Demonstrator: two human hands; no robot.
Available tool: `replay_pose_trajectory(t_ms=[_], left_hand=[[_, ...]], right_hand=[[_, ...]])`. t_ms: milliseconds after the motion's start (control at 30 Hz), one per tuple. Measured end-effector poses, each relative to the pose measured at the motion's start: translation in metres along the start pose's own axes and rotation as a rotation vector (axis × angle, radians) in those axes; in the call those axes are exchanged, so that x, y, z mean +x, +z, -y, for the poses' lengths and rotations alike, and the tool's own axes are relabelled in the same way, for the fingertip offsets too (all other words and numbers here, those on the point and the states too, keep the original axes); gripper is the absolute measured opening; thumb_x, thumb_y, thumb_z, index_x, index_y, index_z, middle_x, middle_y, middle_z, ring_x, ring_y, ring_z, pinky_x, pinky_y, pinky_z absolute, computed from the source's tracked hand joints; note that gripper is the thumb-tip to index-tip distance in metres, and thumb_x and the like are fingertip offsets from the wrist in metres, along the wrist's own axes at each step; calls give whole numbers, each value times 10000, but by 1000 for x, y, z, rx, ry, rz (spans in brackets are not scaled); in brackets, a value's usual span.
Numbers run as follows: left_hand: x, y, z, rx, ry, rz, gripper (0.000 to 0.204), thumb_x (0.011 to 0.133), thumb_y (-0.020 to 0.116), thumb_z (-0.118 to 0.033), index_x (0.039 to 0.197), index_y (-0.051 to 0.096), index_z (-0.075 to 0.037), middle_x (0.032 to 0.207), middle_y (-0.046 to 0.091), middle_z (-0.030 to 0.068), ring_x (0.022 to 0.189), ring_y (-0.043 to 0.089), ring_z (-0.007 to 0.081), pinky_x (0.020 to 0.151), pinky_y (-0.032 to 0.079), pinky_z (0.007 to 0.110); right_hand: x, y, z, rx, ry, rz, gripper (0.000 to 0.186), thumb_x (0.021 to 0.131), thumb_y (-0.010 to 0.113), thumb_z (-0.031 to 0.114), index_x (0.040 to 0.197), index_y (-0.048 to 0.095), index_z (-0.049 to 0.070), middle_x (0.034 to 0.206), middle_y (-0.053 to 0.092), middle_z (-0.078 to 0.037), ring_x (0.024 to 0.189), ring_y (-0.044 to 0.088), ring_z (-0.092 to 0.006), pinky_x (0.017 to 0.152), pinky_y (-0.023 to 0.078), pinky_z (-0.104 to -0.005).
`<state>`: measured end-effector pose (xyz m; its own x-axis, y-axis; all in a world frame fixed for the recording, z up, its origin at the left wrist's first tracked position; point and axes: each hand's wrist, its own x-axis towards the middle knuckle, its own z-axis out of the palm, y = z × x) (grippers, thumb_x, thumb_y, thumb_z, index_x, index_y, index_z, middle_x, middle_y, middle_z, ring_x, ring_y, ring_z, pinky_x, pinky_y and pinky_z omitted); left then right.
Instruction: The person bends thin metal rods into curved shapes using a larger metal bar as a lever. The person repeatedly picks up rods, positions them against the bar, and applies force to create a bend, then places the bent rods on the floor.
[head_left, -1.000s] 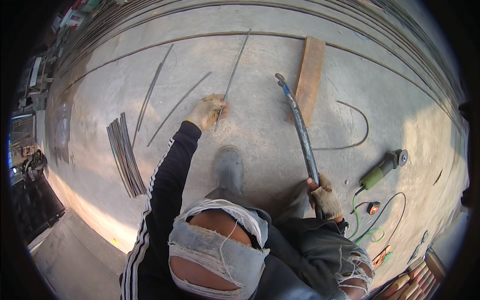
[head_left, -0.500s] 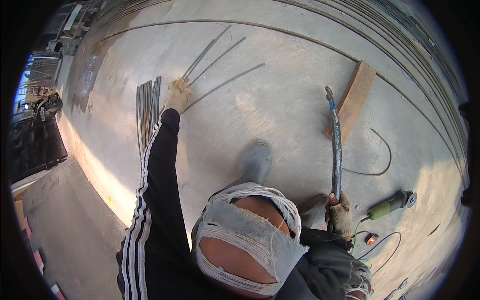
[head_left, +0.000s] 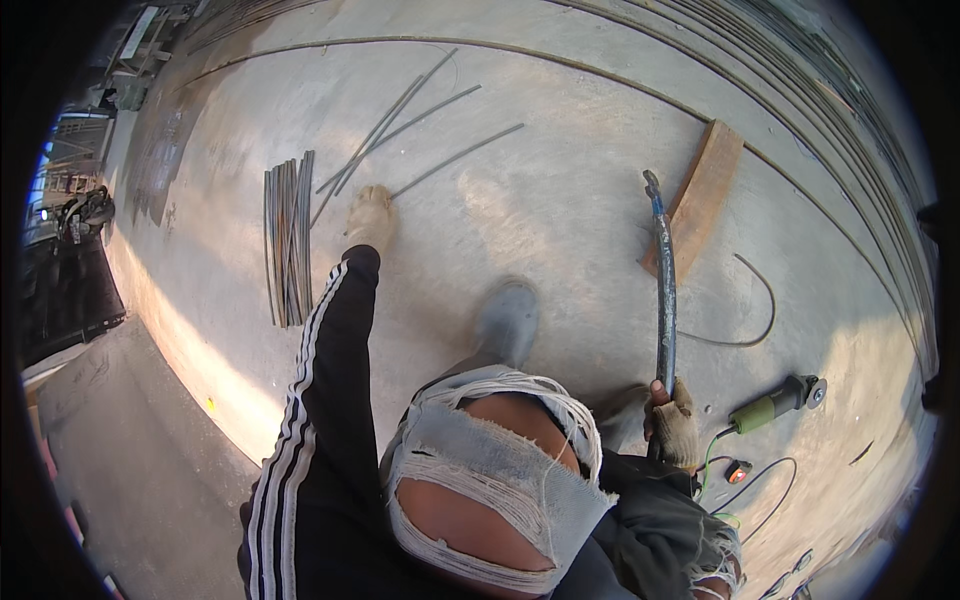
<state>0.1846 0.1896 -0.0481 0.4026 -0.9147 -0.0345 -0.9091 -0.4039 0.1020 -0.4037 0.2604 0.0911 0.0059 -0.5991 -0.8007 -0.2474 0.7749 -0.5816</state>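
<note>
My left hand (head_left: 372,216), in a worn tan glove, is low over the floor with its fingers closed round the near end of a thin steel rod (head_left: 455,159). The glove hides that end. Just beyond it, several loose rods (head_left: 384,124) lie crossed. A bundle of short steel rods (head_left: 289,240) is on the floor to the left of this hand. My right hand (head_left: 676,430), in a fingerless glove, grips the lower end of a rebar bending bar (head_left: 667,290). The bar is blue and black with a notched head, which points away from me beside a wooden plank (head_left: 705,195).
An angle grinder (head_left: 765,409) with a green body and cord lies right of my right hand, near a small red and black device (head_left: 738,471). A curved rod (head_left: 768,310) rests near the plank. Long rebars (head_left: 800,118) run along the far right. My grey boot (head_left: 507,322) stands centrally.
My left hand has moved down and slightly right, leaving the loose rods, which now lie crossed on the floor. My right hand keeps its hold on the bar.
</note>
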Motion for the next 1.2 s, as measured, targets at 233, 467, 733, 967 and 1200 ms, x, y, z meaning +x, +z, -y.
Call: replay_pose_trajectory(t_ms=[233,467,733,967,1200], left_hand=[[8,-14,-47,-581,-87,219,181,969,656,-207,1022,683,-36,930,697,105,883,662,252,817,515,373],[20,-41,-151,-1233,-180,422,245,1044,612,-198,1165,721,-15,891,638,-21,706,529,69,635,437,235],[16,-74,-246,-1357,11,491,297,1025,662,-184,1259,680,-4,887,646,-3,634,480,27,545,372,204],[7,-82,-279,-1066,206,430,251,1040,628,-166,1218,710,-9,900,654,1,762,571,89,722,498,268],[7,-87,-280,-786,352,323,324,1058,622,-261,1248,706,-13,894,650,36,823,591,129,772,509,298]], right_hand=[[-4,3,0,14,-22,-16,369,1022,694,433,950,531,109,621,491,16,457,478,-98,430,386,-270],[-14,-3,6,87,-38,40,397,1022,704,435,963,530,82,634,520,2,450,488,-99,423,380,-268],[-27,-13,31,126,-73,133,407,1032,684,465,1023,552,81,633,525,3,440,499,-88,426,380,-247],[-31,-18,49,198,-118,190,409,1038,676,474,1058,560,82,658,539,17,447,516,-76,431,387,-234],[-34,-22,46,261,-94,225,458,1024,679,514,1081,564,74,688,548,9,471,521,-76,441,394,-226]])
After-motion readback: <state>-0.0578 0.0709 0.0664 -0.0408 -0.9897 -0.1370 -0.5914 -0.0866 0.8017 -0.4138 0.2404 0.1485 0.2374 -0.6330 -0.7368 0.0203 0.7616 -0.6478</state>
